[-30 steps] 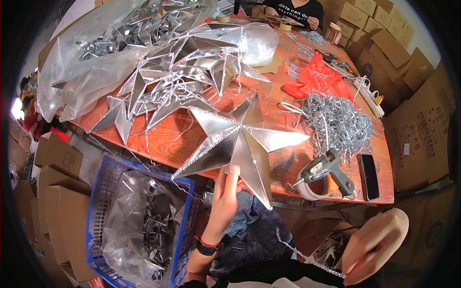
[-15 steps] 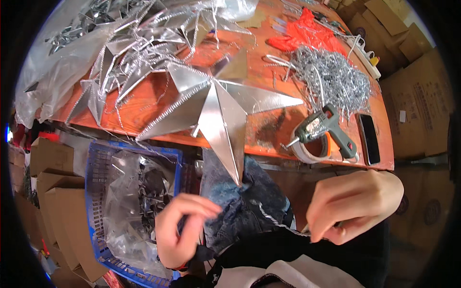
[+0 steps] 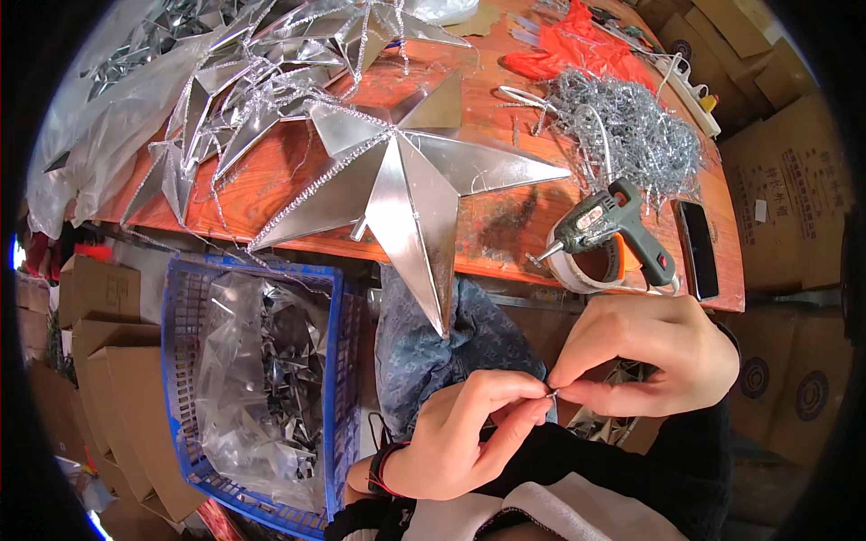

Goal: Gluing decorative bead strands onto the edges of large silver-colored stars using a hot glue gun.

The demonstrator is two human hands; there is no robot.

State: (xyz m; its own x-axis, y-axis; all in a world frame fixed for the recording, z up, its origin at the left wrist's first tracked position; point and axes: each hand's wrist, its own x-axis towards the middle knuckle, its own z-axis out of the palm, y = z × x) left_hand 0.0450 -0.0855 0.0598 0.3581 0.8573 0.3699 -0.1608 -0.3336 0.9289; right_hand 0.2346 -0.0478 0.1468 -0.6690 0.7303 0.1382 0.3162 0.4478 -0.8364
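Observation:
Close together over my lap, my left hand (image 3: 456, 437) and my right hand (image 3: 654, 356) meet at their fingertips. Both are closed in a pinch on a silver tinsel cord (image 3: 553, 395), of which only a tiny bit shows between the fingers. Ahead of them, a large shiny silver star (image 3: 410, 212) rests on the orange-red wooden table (image 3: 496, 257), with one point hanging over the front edge. Tinsel cord runs along its left arm. A glue gun (image 3: 600, 225) leans on a tape roll (image 3: 577, 275) near the right front edge, beyond my right hand.
Tangled silver tinsel (image 3: 622, 135) lies at the right, with a red plastic bag (image 3: 577, 45) behind it. Beside the glue gun is a phone (image 3: 696, 248). More silver stars (image 3: 262, 99) cover the table's left. A blue basket (image 3: 171, 361) and cardboard boxes (image 3: 135, 397) stand left of me.
My left hand has moved right and closed on the cord. My right hand has shifted slightly left and up to meet it. The cord's dangling length is no longer visible.

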